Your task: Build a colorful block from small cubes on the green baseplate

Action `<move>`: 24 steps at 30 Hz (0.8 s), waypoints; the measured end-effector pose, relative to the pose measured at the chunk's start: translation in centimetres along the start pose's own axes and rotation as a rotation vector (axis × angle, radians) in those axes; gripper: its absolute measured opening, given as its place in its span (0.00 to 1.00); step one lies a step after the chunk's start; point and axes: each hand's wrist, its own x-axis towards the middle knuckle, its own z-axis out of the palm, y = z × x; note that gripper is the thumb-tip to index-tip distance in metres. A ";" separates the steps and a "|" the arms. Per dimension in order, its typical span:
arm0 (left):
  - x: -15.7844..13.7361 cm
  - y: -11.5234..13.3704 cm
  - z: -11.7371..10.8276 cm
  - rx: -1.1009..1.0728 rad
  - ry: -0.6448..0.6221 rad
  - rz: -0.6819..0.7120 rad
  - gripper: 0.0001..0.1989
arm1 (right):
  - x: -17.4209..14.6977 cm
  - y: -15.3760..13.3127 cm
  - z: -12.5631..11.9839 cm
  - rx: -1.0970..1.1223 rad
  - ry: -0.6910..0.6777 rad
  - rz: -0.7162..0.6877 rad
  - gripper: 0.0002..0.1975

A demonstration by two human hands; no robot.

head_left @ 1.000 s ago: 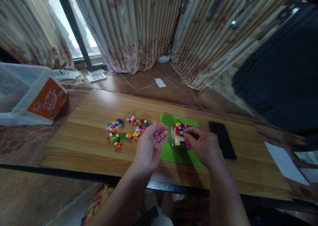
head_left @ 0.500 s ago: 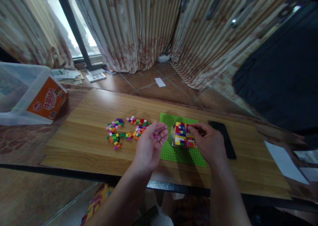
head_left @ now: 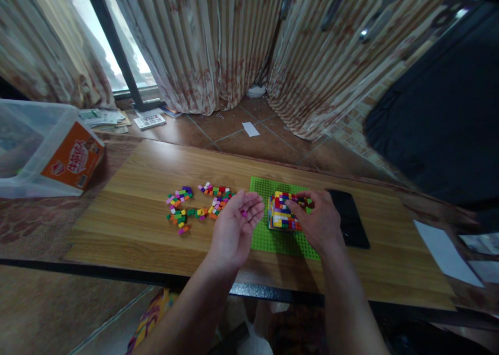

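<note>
My left hand (head_left: 236, 227) is palm up and loosely cupped, with one or more small purple building bricks (head_left: 244, 213) resting by its fingers. My right hand (head_left: 322, 220) reaches over the right side of a multicoloured block of stacked building bricks (head_left: 281, 221). Its thumb lies on the top of the block and the fingers bend around the far right part; any small brick pinched there is hidden. Under the block lies a green studded baseplate (head_left: 265, 240). Loose building bricks (head_left: 179, 214) in many colours are spread on the wooden board left of my left hand, which covers some of them.
The wooden board (head_left: 128, 204) lies on a table. A black phone-like slab (head_left: 351, 220) sits right of the baseplate. At the far left stands a clear plastic bin (head_left: 35, 142) with an orange label. White paper (head_left: 446, 251) lies at the right end; curtains (head_left: 218, 48) hang behind.
My right hand has shifted a little left over the block, its thumb now further across the top. My left hand keeps its place with the purple bricks.
</note>
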 end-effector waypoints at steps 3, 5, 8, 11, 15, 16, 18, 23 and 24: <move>-0.2 0.0 0.2 -0.004 -0.054 -0.019 0.14 | 0.0 0.2 0.2 0.011 -0.005 -0.005 0.18; -0.4 -0.1 0.3 -0.002 -0.095 -0.041 0.16 | 0.0 0.3 0.3 0.003 -0.001 -0.014 0.18; -0.6 -0.2 0.5 -0.002 -0.146 -0.072 0.20 | -0.1 0.2 0.2 -0.015 0.032 -0.050 0.16; -0.6 -0.4 0.5 0.003 -0.171 -0.084 0.23 | -0.5 -0.8 -0.4 0.061 0.112 -0.141 0.11; -0.7 -0.6 0.6 0.007 -0.203 -0.093 0.25 | -1.7 -3.3 -1.1 0.306 -0.035 -0.273 0.08; -0.7 -0.6 0.7 0.005 -0.212 -0.099 0.25 | -2.1 -3.8 -1.1 0.334 -0.101 -0.307 0.06; -0.8 -0.7 0.8 -0.004 -0.231 -0.108 0.26 | -2.6 -4.7 -0.9 0.328 -0.174 -0.334 0.05; -1.1 -0.8 1.1 -0.010 -0.266 -0.092 0.27 | -3.2 -5.4 -0.2 0.331 -0.136 -0.319 0.03; -1.1 -0.8 1.1 -0.003 -0.274 -0.088 0.26 | -3.2 -5.4 -0.2 0.347 -0.132 -0.320 0.03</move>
